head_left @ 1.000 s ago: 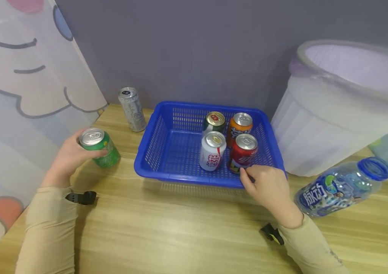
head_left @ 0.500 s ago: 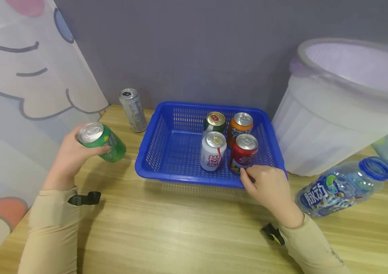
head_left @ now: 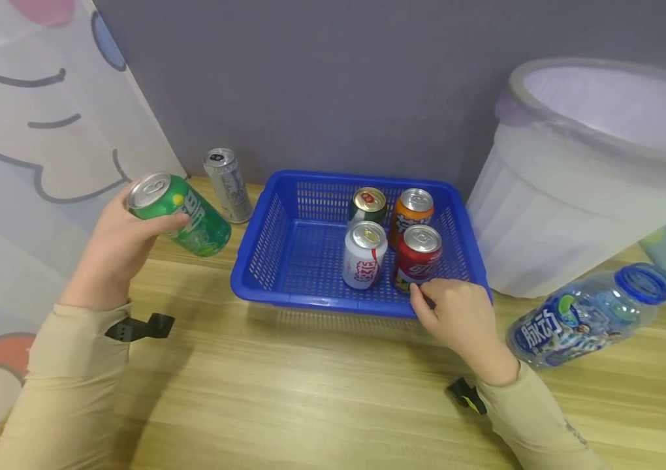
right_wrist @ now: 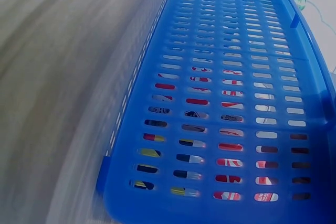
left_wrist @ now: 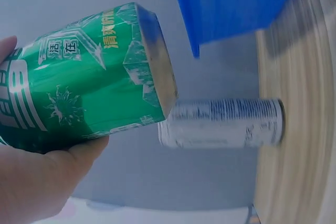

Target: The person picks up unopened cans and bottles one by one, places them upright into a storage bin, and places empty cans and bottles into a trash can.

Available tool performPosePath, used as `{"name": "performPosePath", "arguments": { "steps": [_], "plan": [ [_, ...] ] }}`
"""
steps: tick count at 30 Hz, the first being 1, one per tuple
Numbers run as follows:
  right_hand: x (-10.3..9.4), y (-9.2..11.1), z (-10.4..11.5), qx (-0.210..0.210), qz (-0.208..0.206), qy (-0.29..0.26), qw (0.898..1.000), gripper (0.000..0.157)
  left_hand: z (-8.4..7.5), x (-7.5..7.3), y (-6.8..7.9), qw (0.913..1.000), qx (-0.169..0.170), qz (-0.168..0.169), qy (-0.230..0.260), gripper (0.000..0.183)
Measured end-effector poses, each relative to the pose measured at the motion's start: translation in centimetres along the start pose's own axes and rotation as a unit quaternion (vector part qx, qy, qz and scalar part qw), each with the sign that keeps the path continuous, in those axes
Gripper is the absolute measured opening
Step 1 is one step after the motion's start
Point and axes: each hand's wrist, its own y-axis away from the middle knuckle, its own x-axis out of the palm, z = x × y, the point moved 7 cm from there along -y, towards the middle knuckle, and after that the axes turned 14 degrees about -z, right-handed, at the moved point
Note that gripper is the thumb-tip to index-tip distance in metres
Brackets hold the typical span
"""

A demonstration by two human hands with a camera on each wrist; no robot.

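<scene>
My left hand [head_left: 118,245] grips a green soda can [head_left: 192,219], lifted off the table and tilted, its top toward the left. In the left wrist view the can's [left_wrist: 89,77] base points at a silver can [left_wrist: 226,123] standing behind it. My right hand [head_left: 456,316] holds the near rim of the blue plastic basket [head_left: 298,301], close to its right corner; its fingertips are partly hidden. Inside the basket's right half stand a red can [head_left: 418,261], a white can [head_left: 364,261], an orange can [head_left: 412,212] and a dark green can [head_left: 368,207].
Left of the basket, near the wall, stands the silver can [head_left: 228,189]. A white bin [head_left: 556,183] with a liner rises at the right. In front of it a clear plastic bottle [head_left: 580,320] with a blue neck leans to the right. All rest around the wooden table [head_left: 286,391].
My left hand has raised the green can from the table and tilted it further, its base swinging right toward the basket. The right hand has stayed at the rim.
</scene>
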Motion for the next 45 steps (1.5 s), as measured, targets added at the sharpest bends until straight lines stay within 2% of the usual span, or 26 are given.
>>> {"name": "performPosePath", "arguments": {
  "steps": [3,6,12,19,23,29,34,42,45],
  "plan": [
    [-0.1,-0.1,-0.1,-0.001,-0.002,0.003,1.000,0.042,-0.4,1.5,-0.2,0.9995,-0.018,0.024,0.011,0.050],
    [-0.2,-0.3,-0.1,0.000,-0.001,0.004,1.000,0.042,-0.8,3.1,-0.4,0.9987,-0.033,0.039,-0.006,0.054],
    [-0.1,-0.5,0.1,-0.001,0.001,0.000,1.000,0.043,-1.9,6.4,-0.5,0.9958,-0.035,0.076,-0.037,0.058],
    [-0.1,-0.2,0.1,-0.002,0.000,-0.003,1.000,0.043,-2.1,10.7,-1.1,0.9912,-0.029,0.080,-0.101,0.064],
    [-0.2,-0.2,0.0,-0.005,-0.005,-0.004,1.000,0.042,-1.3,13.0,-2.2,0.9866,-0.021,0.081,-0.140,0.065],
    [-0.1,-0.1,0.1,-0.006,-0.005,-0.003,1.000,0.042,0.2,15.3,-3.6,0.9830,-0.015,0.087,-0.161,0.068],
    [-0.2,-0.1,0.1,-0.006,-0.006,-0.003,1.000,0.042,1.5,16.5,-4.5,0.9796,-0.018,0.087,-0.180,0.068],
    [-1.0,0.5,-0.1,-0.004,-0.009,0.008,1.000,0.041,4.5,18.7,-5.4,0.9654,-0.027,0.103,-0.238,0.076],
    [-1.2,0.7,-0.1,-0.003,-0.009,0.007,1.000,0.041,5.6,19.0,-5.3,0.9617,-0.040,0.109,-0.248,0.078]
  ]
}}
